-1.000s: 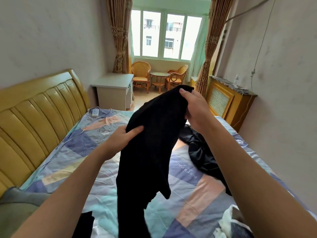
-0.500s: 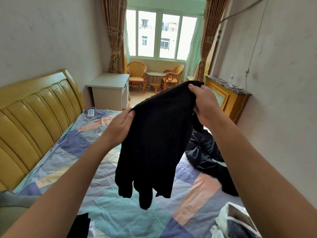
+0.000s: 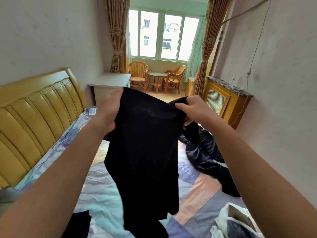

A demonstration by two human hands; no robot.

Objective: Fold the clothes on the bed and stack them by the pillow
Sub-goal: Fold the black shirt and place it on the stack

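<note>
One line of print on the bedsheet

You can see dark lettering on the patchwork bedsheet (image 3: 202, 189), on a pale lilac patch (image 3: 186, 171) toward the right side of the bed, upside down to you; it seems to start "BEST", and the smaller words beside it are too blurred to read.

Everything is placed from the bed (image 3: 106, 191). Above it, both hands hold up a garment (image 3: 145, 148). The headboard (image 3: 32, 121) stands along its left side. On it, right of the garment, lies a crumpled heap of clothing (image 3: 205, 155); nearer right, what may be a bag (image 3: 235, 219). Beyond it stand a nightstand (image 3: 109, 83) and wicker chairs (image 3: 139, 75).
</note>
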